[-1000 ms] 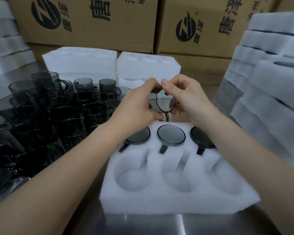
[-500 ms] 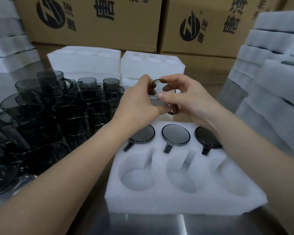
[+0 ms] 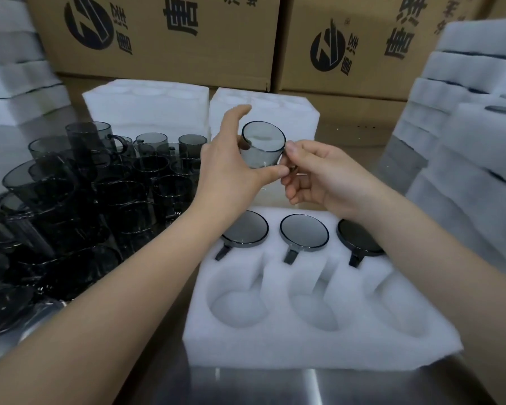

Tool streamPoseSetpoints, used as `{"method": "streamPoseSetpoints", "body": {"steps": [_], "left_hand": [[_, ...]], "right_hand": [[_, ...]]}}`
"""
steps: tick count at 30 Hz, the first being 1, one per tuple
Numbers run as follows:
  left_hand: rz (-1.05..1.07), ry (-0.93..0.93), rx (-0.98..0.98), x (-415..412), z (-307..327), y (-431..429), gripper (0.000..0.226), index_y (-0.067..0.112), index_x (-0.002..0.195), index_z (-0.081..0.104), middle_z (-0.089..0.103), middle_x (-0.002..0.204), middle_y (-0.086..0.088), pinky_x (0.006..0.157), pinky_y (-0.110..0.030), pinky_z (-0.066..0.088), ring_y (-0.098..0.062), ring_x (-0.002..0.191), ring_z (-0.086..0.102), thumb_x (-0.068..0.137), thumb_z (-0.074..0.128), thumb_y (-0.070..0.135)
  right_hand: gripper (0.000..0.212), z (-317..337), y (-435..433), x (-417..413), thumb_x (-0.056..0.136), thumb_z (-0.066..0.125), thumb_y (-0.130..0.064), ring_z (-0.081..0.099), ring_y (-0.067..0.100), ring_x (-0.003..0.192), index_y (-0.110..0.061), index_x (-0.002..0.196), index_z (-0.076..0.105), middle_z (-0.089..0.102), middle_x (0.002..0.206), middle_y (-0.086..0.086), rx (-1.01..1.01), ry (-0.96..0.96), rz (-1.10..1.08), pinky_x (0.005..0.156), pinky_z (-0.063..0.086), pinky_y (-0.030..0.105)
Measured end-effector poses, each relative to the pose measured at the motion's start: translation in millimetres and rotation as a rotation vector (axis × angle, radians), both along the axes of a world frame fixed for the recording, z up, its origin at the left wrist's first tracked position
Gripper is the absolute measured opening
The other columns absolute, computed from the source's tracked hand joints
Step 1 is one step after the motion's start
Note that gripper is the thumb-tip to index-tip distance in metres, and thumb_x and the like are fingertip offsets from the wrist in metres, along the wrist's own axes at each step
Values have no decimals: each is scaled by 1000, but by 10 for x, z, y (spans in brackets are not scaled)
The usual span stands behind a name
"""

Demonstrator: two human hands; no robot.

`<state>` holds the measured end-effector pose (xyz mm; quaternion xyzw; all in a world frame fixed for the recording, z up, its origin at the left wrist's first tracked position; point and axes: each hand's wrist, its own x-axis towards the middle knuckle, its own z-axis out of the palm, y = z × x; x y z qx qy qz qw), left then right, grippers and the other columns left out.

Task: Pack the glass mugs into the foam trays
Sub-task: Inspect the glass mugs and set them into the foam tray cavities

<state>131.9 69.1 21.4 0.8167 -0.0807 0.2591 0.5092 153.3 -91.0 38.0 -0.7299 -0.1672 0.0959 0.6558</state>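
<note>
Both hands hold one smoky glass mug (image 3: 262, 147) in the air above the far edge of the white foam tray (image 3: 319, 343). My left hand (image 3: 228, 165) grips its body from the left, thumb under it. My right hand (image 3: 319, 176) pinches the mug at its handle side. The mug is tilted, its base facing me. The tray's far row holds three mugs upside down: left (image 3: 246, 229), middle (image 3: 304, 232), right (image 3: 358, 239), handles toward me. Its near row has three empty pockets.
A crowd of loose smoky mugs (image 3: 79, 206) fills the steel table on the left. Two filled foam blocks (image 3: 146, 109) stand behind. Foam tray stacks rise at the right (image 3: 465, 127) and far left (image 3: 15, 77). Cardboard boxes (image 3: 164, 39) close the back.
The mug has been turned in my hands from rim-on toward me to tilted with its base showing, and raised slightly. My left fingers have opened upward; my right hand now pinches the handle side.
</note>
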Motion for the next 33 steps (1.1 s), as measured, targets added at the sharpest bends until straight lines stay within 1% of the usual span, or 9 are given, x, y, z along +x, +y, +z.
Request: {"method": "streamPoseSetpoints", "body": {"steps": [5, 10, 15, 20, 24, 26, 28, 30, 33], "left_hand": [[-50, 2, -18, 24, 0, -18, 60, 28, 126, 52, 59, 114, 14, 82, -5, 37, -4, 106, 55, 75, 80, 40], [-110, 145, -203, 21, 27, 12, 61, 23, 118, 57, 68, 98, 2, 75, -28, 52, -12, 85, 66, 71, 66, 61], [-174, 192, -340, 20, 38, 40, 65, 6, 91, 66, 66, 69, -3, 56, -30, 46, -15, 60, 63, 78, 48, 67], [-231, 163, -289, 3, 34, 19, 50, 15, 88, 64, 68, 69, 1, 59, -31, 47, -15, 63, 64, 78, 52, 62], [-235, 124, -239, -1, 4, -13, 54, 22, 113, 53, 69, 94, -8, 74, -36, 49, -19, 80, 62, 73, 62, 57], [-234, 121, -214, 0, -1, -20, 55, 25, 112, 46, 67, 96, -7, 79, -33, 48, -18, 83, 60, 71, 64, 57], [-224, 118, -243, -6, 10, -12, 50, 26, 109, 47, 68, 101, -9, 79, -33, 49, -15, 83, 62, 73, 63, 57], [-248, 90, -303, -7, 18, 3, 40, 23, 109, 54, 70, 99, -4, 71, -29, 51, -8, 73, 63, 82, 61, 51], [-308, 47, -326, -16, 24, 18, 20, 23, 102, 65, 67, 89, 12, 69, -28, 54, -6, 70, 64, 93, 57, 39]], "right_hand": [[26, 8, -28, 28, 100, 51, -23, 52, 17, 54, -9, 79, 60, 51, 70, 6, 96, -14, 22, 56, 48, 27], [28, -3, -46, 37, 98, 48, -22, 52, 15, 53, -13, 85, 71, 52, 65, 2, 263, -85, 150, 55, 47, 26], [22, -9, -2, 17, 97, 50, -16, 48, 12, 42, -16, 91, 72, 54, 58, -4, 271, -194, 208, 46, 42, 22], [32, 9, -1, 28, 93, 51, -36, 31, 12, 39, -23, 69, 69, 35, 45, -6, 218, -176, 99, 44, 30, 21], [50, 22, -30, 44, 95, 46, -53, 32, 13, 44, -20, 60, 61, 30, 45, -5, 193, -60, 36, 47, 34, 22], [53, 27, -28, 42, 91, 48, -56, 33, 15, 45, -18, 57, 61, 31, 44, -3, 198, -20, -27, 48, 35, 24], [35, 8, -34, 49, 88, 57, -48, 36, 14, 47, -18, 71, 66, 38, 48, -4, 224, -66, -42, 50, 35, 25], [19, -3, -50, 60, 87, 66, -33, 47, 13, 54, -20, 100, 66, 53, 60, -5, 214, -110, -19, 56, 42, 28], [43, -19, -67, 77, 92, 62, -33, 69, 22, 94, -18, 132, 55, 69, 103, 3, 151, -18, 143, 80, 55, 36]]}}
